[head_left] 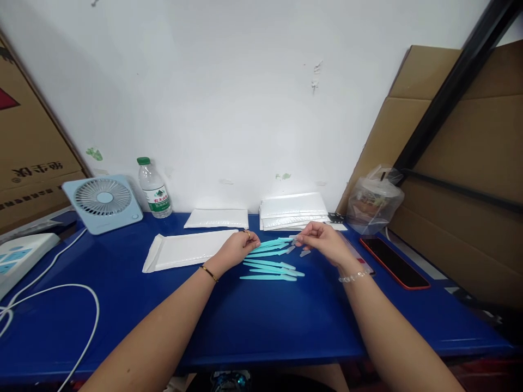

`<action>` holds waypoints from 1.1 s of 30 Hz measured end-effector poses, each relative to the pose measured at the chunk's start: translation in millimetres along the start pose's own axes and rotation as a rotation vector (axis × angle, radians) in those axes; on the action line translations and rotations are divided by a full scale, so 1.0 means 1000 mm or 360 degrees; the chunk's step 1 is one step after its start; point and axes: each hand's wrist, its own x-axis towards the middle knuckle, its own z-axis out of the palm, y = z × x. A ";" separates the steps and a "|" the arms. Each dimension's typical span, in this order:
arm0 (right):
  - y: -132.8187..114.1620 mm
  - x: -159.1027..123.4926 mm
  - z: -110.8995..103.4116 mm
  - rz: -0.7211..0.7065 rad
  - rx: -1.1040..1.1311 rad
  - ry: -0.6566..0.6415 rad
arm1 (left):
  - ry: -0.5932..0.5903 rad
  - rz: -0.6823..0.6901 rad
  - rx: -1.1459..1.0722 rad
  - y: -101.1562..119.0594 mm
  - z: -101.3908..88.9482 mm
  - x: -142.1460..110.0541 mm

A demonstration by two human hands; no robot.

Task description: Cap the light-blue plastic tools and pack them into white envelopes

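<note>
Several slim turquoise tools with pale tips (272, 267) lie in a loose fan on the blue table (253, 321). My left hand (237, 247) is closed over the handle ends of the upper ones, gripping them at their left. My right hand (322, 239) pinches the grey tip end of one of those same tools with thumb and fingers. Three more turquoise tools lie flat just in front of my hands, untouched. A white padded envelope (188, 249) lies left of my left hand.
More white padded envelopes (294, 209) are stacked by the wall, with another (216, 218) beside them. A small blue fan (104, 201), a water bottle (154, 188), a plastic bag (373, 198), a red-cased phone (394, 261) and white cables (53, 305) sit around. Cardboard leans at both sides.
</note>
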 end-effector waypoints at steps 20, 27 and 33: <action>0.027 0.011 -0.011 -0.0307 -0.1300 -0.0226 | -0.0065 0.0101 0.0492 0.003 0.010 -0.002; 0.034 0.017 0.001 -0.0291 -0.1261 -0.0253 | -0.0086 0.0086 0.0487 -0.001 0.011 0.001; 0.038 0.019 0.009 -0.0300 -0.1143 -0.0308 | -0.0090 0.0073 0.0439 0.002 0.012 0.003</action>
